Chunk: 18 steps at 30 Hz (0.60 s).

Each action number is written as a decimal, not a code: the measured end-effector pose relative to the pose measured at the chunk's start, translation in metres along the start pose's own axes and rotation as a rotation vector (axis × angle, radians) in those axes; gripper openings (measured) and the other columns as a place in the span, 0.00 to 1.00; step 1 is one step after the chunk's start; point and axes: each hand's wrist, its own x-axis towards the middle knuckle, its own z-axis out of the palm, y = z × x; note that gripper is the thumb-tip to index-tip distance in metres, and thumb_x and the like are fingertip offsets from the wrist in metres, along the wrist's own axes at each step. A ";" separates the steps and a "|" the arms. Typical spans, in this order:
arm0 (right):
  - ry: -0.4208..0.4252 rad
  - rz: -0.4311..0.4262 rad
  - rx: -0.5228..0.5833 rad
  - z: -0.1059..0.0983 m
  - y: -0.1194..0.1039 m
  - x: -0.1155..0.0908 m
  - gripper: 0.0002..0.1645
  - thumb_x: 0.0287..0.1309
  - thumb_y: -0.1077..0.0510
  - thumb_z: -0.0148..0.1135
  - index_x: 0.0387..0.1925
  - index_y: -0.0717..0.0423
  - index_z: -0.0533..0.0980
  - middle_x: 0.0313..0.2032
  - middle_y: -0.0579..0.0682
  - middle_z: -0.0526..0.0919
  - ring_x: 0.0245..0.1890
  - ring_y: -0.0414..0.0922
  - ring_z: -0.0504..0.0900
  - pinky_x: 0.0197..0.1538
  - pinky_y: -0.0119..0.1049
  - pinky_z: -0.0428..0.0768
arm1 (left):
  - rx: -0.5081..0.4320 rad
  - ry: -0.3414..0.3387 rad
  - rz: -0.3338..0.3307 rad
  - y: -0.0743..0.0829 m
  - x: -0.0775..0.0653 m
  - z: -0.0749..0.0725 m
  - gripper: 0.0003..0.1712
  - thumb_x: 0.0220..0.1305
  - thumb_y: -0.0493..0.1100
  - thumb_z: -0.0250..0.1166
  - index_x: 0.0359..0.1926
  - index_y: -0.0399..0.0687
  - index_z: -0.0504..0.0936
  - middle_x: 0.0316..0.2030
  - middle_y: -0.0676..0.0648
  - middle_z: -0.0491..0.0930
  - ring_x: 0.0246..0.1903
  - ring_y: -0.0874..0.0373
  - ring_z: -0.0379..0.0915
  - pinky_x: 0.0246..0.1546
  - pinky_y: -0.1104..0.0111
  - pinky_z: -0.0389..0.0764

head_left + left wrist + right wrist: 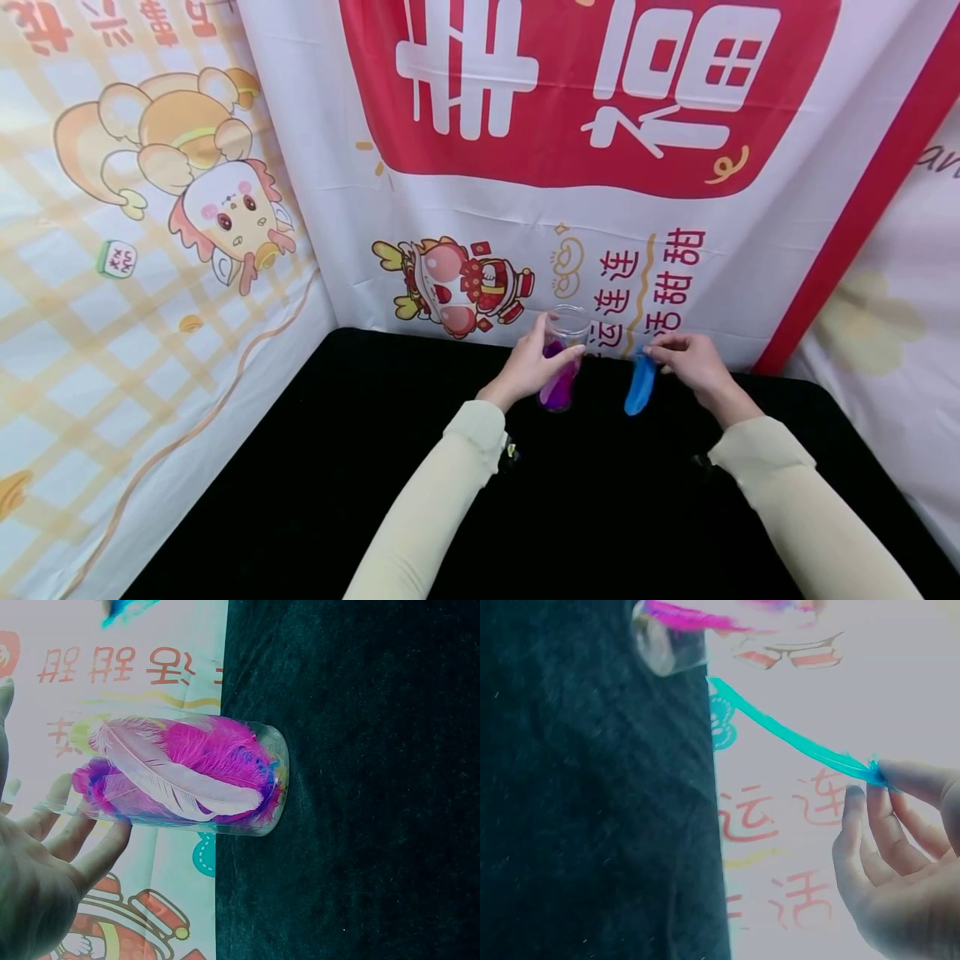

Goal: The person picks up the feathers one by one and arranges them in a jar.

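My left hand (527,365) grips a clear cylindrical jar (568,318) near its upper part, at the far side of the table. Through the wall of the jar, the left wrist view shows magenta and purple feathers (206,750) packed together, with a pale lilac feather (169,778) lying along the near side. To the right of the jar, my right hand (696,365) pinches a blue feather (640,387) by one end between thumb and finger. The feather slants down from the fingertips, apart from the jar. In the right wrist view, the jar is only partly visible at the top.
A black cloth-covered table (600,508) spreads below both forearms. Behind its far edge hangs a white printed backdrop (465,200) with red lettering, close to both hands. Another patterned cloth (150,350) hangs along the left side.
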 end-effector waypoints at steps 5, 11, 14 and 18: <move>0.014 -0.012 0.110 -0.001 -0.017 -0.004 0.21 0.70 0.56 0.65 0.52 0.71 0.77 0.35 0.38 0.85 0.36 0.35 0.84 0.45 0.34 0.86 | -0.003 -0.002 -0.009 -0.001 0.000 0.000 0.48 0.66 0.68 0.65 0.77 0.55 0.55 0.62 0.45 0.76 0.66 0.52 0.71 0.68 0.58 0.71; 0.075 -0.070 0.158 -0.004 -0.038 -0.006 0.22 0.69 0.57 0.66 0.53 0.73 0.77 0.32 0.37 0.86 0.35 0.35 0.85 0.41 0.30 0.86 | -0.001 -0.001 -0.011 -0.001 0.000 0.001 0.49 0.66 0.68 0.65 0.77 0.55 0.55 0.64 0.45 0.75 0.67 0.53 0.71 0.67 0.58 0.71; 0.106 -0.095 0.165 -0.005 -0.049 -0.007 0.22 0.68 0.56 0.67 0.53 0.72 0.78 0.32 0.37 0.86 0.34 0.35 0.85 0.40 0.29 0.86 | -0.002 -0.006 -0.009 -0.001 0.000 0.000 0.49 0.66 0.68 0.65 0.77 0.54 0.55 0.65 0.45 0.74 0.67 0.53 0.70 0.68 0.59 0.71; 0.145 -0.131 0.164 -0.006 -0.065 -0.008 0.22 0.67 0.56 0.68 0.52 0.70 0.79 0.32 0.37 0.86 0.34 0.36 0.86 0.39 0.28 0.85 | -0.011 -0.013 -0.003 -0.002 0.001 -0.001 0.50 0.66 0.69 0.65 0.77 0.53 0.55 0.66 0.45 0.73 0.69 0.52 0.68 0.68 0.58 0.70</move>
